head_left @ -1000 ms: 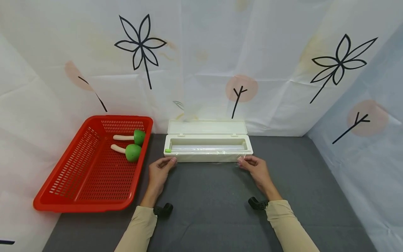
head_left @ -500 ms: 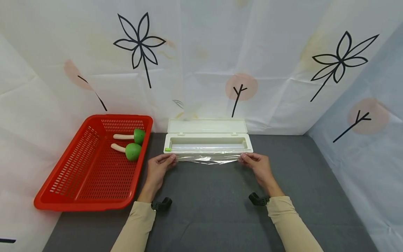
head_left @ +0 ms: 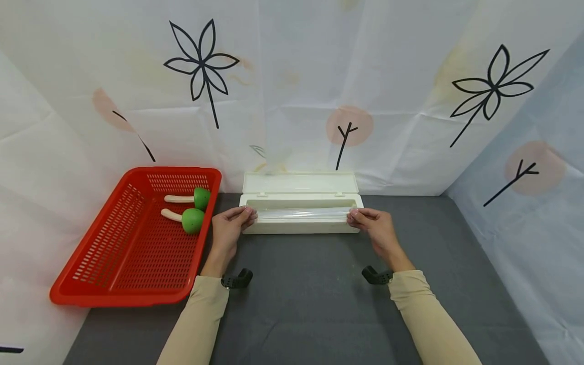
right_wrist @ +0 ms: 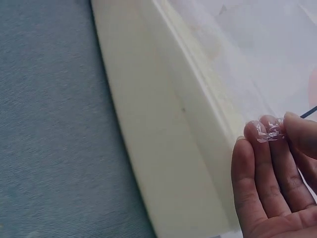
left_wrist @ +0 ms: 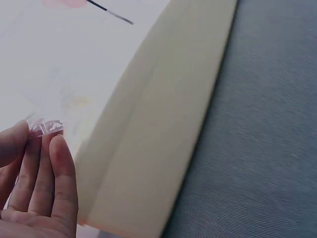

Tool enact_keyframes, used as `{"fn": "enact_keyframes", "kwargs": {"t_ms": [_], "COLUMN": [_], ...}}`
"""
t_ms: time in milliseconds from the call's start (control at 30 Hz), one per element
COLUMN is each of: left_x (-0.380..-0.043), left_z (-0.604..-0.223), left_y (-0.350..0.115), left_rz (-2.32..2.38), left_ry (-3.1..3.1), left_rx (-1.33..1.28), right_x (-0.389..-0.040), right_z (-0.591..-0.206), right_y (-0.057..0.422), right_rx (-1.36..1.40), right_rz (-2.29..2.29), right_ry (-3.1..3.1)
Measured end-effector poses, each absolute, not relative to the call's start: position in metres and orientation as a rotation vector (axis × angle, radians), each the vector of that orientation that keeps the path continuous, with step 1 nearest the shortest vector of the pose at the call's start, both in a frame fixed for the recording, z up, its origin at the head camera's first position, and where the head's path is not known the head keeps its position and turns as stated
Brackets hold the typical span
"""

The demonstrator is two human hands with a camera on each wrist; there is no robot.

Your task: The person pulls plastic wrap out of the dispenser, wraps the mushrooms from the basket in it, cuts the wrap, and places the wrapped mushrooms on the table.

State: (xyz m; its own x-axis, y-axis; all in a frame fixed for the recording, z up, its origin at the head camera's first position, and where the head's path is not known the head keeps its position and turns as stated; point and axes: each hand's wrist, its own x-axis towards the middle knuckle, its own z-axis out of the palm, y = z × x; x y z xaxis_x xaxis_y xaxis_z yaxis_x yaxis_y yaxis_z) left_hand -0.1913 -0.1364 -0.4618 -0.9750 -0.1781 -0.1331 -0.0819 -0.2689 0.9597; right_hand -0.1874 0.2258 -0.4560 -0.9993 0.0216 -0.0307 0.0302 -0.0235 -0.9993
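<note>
A cream cling film dispenser (head_left: 301,227) stands at the back of the grey table with its lid (head_left: 300,182) raised. My left hand (head_left: 228,228) pinches one corner of clear cling film (head_left: 303,213) between thumb and fingers at the box's left end. At the right end my right hand (head_left: 375,228) pinches the other corner. The film stretches between both hands over the opening. In the left wrist view a crumpled bit of film (left_wrist: 45,127) shows at the fingertips; the right wrist view shows film (right_wrist: 270,131) across the fingers under the thumb.
A red plastic basket (head_left: 137,299) stands on the left, close to my left arm. Inside lie two toy vegetables with green caps (head_left: 193,221) and pale stems. A white printed cloth (head_left: 292,76) hangs right behind the dispenser.
The film edge was drawn toward me off the front of the box half a second ago. Both hands have since moved up and back, bringing the film over the opening, still pinched.
</note>
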Motion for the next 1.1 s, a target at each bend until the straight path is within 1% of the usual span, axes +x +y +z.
{"fn": "enact_keyframes", "kwargs": {"t_ms": [400,667,1100], "left_x": [-0.204,-0.209,-0.215], "left_z": [-0.436,-0.42,-0.392], "left_y": [-0.135,-0.13,-0.128], "left_rz": [-2.48,-2.507,-2.563], "left_ry": [-1.72,-1.631,-1.458], "left_rx": [0.288,0.23,0.175], "right_x": [-0.202,-0.206,-0.209], "right_z": [-0.43,-0.415,-0.386], "right_y": [0.228,0.23,0.229], "right_rx": [-0.012,0.023,-0.073], "right_rz": [-2.358,-2.42,-2.514], "right_ry": [2.092,2.028,1.927]}}
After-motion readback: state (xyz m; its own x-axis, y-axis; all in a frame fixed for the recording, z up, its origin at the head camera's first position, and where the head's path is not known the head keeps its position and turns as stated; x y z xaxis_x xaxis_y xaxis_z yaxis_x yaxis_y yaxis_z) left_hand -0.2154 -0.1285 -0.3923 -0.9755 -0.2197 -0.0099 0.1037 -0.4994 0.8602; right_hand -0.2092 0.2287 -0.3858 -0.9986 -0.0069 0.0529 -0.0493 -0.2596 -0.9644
